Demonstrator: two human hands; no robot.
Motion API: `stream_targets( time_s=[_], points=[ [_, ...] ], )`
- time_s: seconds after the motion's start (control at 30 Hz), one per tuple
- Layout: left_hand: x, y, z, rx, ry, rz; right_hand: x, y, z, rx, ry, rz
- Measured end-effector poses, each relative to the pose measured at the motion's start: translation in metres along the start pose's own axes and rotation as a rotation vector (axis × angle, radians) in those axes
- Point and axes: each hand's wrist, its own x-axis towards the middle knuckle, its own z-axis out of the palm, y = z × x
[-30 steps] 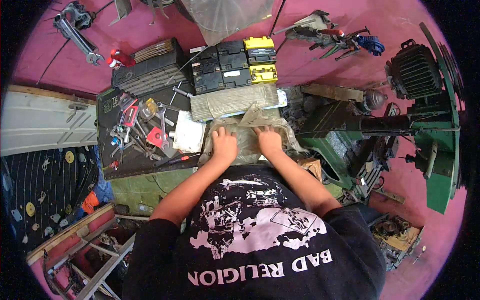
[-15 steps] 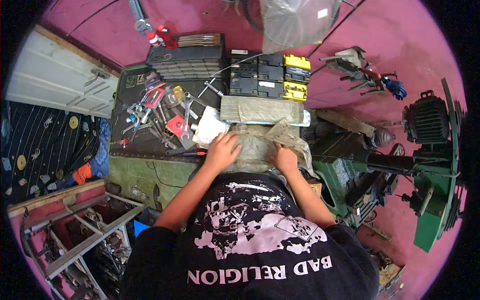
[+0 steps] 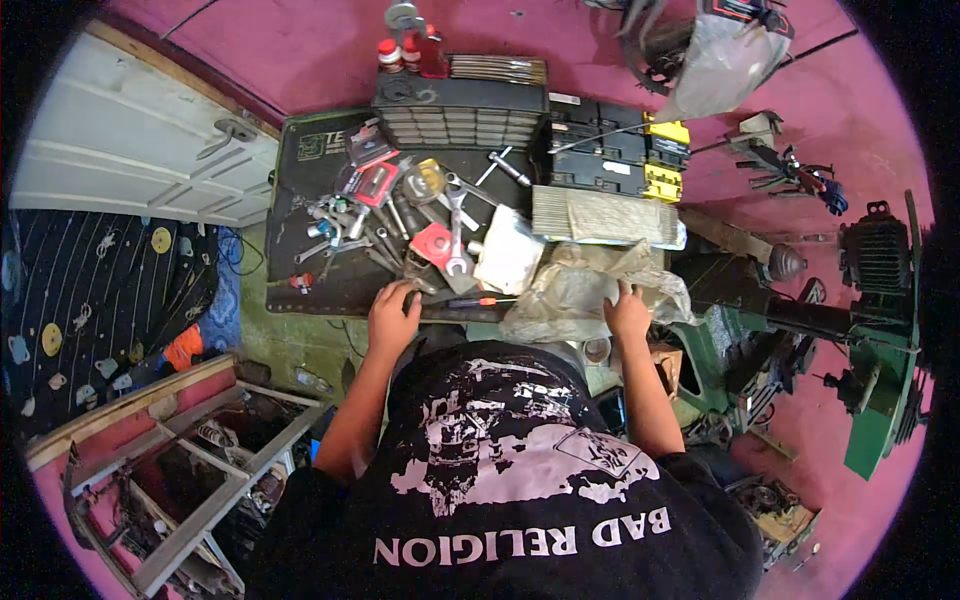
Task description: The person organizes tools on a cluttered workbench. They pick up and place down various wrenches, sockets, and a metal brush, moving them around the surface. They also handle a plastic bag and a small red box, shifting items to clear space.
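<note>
My right hand pinches the near right part of a crumpled, cloudy plastic bag, which lies along the front edge of the table. My left hand rests at that edge, left of the bag, its fingers apart and bent over the border and nothing visible in them. Just beyond it lie a combination wrench, a red square-shaped piece and several other hand tools. A screwdriver with a red and dark handle lies between my hands. Behind it sits a whitish packet.
A bundle of thin grey rods lies beyond the bag. Black and yellow batteries stand behind it, beside a black drawer organizer. A green drill press stands at the right, a metal frame at lower left.
My left hand has left the bag area and moved left to the table edge. My right hand still grips the bag, now bunched up nearer me. The view has shifted left.
</note>
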Motion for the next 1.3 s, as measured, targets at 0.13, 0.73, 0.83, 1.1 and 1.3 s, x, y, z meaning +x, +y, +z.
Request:
stream_targets(
  time_s=[0.13, 0.73, 0.83, 1.1, 1.3],
  points=[
    [0.004, -0.064, -0.033, 0.114, 0.020, -0.005, -0.032, -0.079, -0.019, 0.167, 0.222, -0.042],
    [0.115, -0.118, -0.056, 0.277, 0.035, -0.135, 0.030, -0.463, -0.006, -0.029, 0.039, -1.013],
    [0.124, -0.128, -0.052, 0.315, -0.004, -0.199, 0.034, -0.473, 0.001, -0.038, 0.108, -1.030],
    [0.133, -0.133, -0.067, -0.055, 0.028, -0.231, 0.038, -0.466, 0.024, 0.091, 0.266, -1.090],
    [0.101, -0.121, -0.106, -0.724, -0.198, -0.267, -0.011, -0.417, -0.002, 0.594, 0.479, -1.080]
  ],
)
